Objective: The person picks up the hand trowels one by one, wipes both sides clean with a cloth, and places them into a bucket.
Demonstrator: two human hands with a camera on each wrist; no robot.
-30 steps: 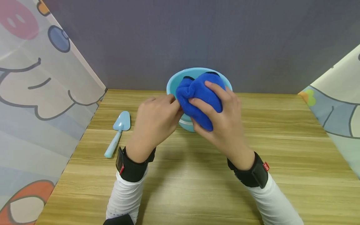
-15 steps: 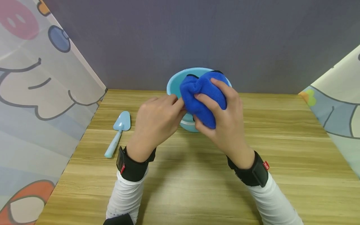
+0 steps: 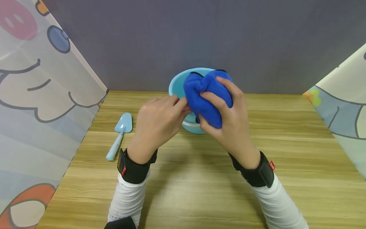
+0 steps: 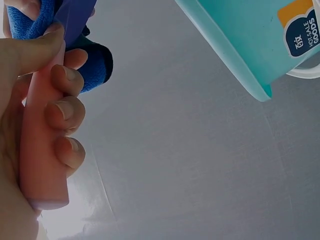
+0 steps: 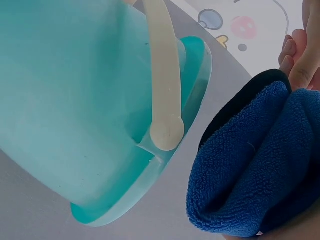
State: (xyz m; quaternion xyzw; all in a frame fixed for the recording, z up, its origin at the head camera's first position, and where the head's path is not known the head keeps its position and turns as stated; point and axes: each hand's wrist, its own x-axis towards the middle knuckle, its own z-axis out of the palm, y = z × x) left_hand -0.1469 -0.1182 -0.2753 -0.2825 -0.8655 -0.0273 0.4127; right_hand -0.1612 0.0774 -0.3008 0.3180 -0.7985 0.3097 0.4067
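Note:
In the left wrist view my left hand point(image 3: 160, 122) wraps its fingers round the pink handle point(image 4: 44, 135) of a tool. A purple part point(image 4: 75, 19) of that tool runs up from the handle into a blue cloth, which hides the rest. My right hand point(image 3: 233, 124) grips the bunched blue cloth point(image 3: 195, 100), fluffy with a black edge, around the tool's hidden end. Both hands are close together over the near part of a light blue bucket point(image 3: 176, 85). The right wrist view shows the cloth apart from the bucket's outer wall.
A light blue toy trowel point(image 3: 123, 127) lies on the wooden table point(image 3: 200, 190), left of my left hand. The bucket has a white handle point(image 5: 166, 100) and stands by the grey back wall point(image 3: 143, 47). Cartoon-printed panels point(image 3: 51, 89) flank the table.
My right hand has shifted a little right and up with the cloth. My left hand has barely moved and keeps its hold on the pink-handled tool.

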